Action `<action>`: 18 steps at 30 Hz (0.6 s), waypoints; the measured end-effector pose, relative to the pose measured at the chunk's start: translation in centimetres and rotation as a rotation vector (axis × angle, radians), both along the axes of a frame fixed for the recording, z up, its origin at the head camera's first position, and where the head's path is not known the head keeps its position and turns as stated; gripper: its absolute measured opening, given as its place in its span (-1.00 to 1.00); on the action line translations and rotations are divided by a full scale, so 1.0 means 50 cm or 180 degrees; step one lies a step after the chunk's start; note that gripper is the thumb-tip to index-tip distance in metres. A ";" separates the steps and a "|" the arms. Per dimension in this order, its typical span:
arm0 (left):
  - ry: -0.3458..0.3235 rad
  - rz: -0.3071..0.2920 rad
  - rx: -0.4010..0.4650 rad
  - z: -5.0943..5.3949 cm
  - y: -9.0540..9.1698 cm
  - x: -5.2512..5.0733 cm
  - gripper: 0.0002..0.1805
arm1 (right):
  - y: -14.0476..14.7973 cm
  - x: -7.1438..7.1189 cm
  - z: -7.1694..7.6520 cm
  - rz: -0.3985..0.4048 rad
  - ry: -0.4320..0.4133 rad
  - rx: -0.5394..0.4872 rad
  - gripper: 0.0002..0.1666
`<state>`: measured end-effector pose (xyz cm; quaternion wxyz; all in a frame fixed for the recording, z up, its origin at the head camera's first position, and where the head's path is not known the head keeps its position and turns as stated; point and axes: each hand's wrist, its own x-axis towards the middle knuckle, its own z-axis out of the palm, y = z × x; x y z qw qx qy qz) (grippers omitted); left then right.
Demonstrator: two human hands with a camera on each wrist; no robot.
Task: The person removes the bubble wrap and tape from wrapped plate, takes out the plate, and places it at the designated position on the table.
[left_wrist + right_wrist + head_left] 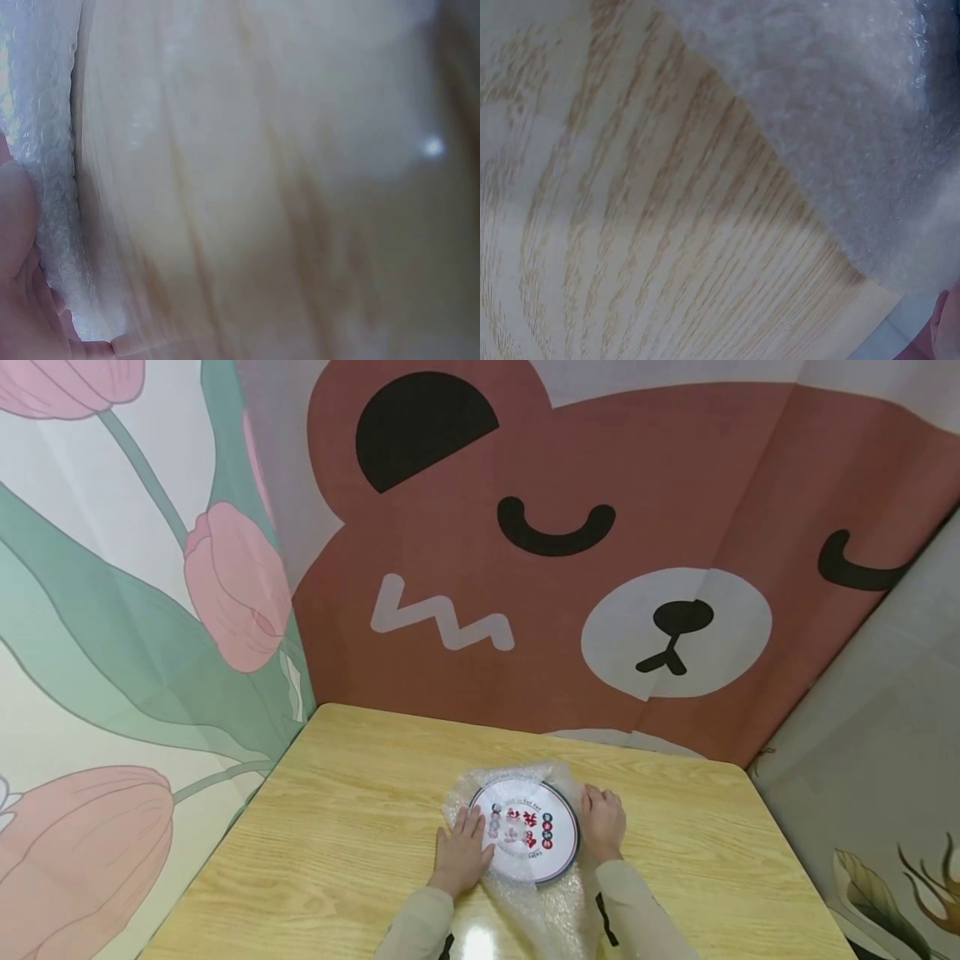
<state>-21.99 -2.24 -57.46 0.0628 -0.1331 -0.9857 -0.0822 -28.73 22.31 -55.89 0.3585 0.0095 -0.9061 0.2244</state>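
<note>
One plate (525, 831) lies between left hand (461, 852) (fingers outstretched) and right hand (604, 823), which grips bubble wrap (551, 906).

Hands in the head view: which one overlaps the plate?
The left hand, its spread fingers over the plate's edge; the right hand is beside the plate.

Left hand (461, 853) palm down, fingers extended; right hand (603, 822), fingers curled. Forearms (416, 920) angle in from near side.
</note>
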 end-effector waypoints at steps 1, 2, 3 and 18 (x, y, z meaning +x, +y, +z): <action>-0.0005 0.0002 0.0005 0.001 0.000 0.000 -0.38 | -0.001 0.001 0.002 -0.0023 -0.0160 -0.0082 -0.77; -0.0009 0.0003 0.0011 0.001 0.000 0.001 -0.38 | -0.003 0.002 0.004 -0.0042 -0.0337 -0.0184 -0.73; -0.0010 0.0003 0.0018 0.001 0.000 0.001 -0.39 | -0.004 0.003 0.005 -0.0070 -0.0519 -0.0282 -0.68; -0.0020 0.0025 -0.0018 -0.003 0.000 -0.002 -0.39 | -0.010 0.005 0.013 -0.0130 -0.1429 -0.0799 -0.38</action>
